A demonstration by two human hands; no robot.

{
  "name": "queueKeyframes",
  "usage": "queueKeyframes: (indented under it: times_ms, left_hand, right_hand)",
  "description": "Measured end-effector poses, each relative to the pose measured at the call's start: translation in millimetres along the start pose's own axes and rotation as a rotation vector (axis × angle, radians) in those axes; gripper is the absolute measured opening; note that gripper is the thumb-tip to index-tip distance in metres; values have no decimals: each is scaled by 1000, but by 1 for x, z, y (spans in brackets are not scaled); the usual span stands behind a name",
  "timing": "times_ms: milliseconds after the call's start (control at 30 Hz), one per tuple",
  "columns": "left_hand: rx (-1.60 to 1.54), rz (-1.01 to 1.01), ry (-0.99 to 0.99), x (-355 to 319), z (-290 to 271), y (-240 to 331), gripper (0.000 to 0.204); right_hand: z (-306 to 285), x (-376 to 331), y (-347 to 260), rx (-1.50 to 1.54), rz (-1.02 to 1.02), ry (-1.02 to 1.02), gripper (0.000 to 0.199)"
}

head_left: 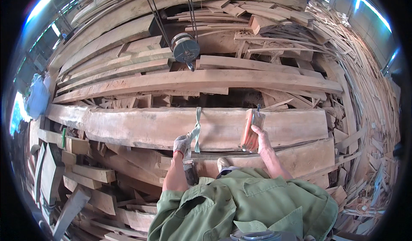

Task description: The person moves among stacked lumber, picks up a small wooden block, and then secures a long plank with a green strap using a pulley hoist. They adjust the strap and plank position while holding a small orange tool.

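Gloved left hand [182, 144] closed on strap [197, 129] looped around big plank [141, 127], apparently for lifting (hoist hook [186, 50] above); bare right hand [259, 138] gripping orange controller [250, 129].

This is a timber yard or sawmill shed. Rough-sawn planks [193, 80] and offcuts [365, 90] lie heaped everywhere. A hoist pulley block [185, 50] hangs on cables above a thick slab [150, 127].

No packages, labels, signs or screens visible.
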State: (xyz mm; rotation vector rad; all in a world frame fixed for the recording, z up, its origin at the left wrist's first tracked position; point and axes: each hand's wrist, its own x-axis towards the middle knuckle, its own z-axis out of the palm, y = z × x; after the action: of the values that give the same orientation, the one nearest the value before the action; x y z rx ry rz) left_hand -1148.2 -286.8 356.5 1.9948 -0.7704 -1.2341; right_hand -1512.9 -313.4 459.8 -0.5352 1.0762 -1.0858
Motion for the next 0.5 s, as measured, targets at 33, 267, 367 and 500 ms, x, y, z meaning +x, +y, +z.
queueKeyframes:
  times_ms: [33,267,367,500]
  left_hand:
    - [30,66,27,0,0,-2,47]
    - [106,200,38,26,1,-17,51]
    - [54,125,27,28,1,-17,49]
    - [96,192,60,21,-1,-12,44]
  right_hand:
    - [-1,0,1,-2,3,20,50]
    - [-4,14,1,8,13,-2,46]
    - [-7,17,3,30,63,9,44]
    - [-7,18,5,51,63,-21,52]
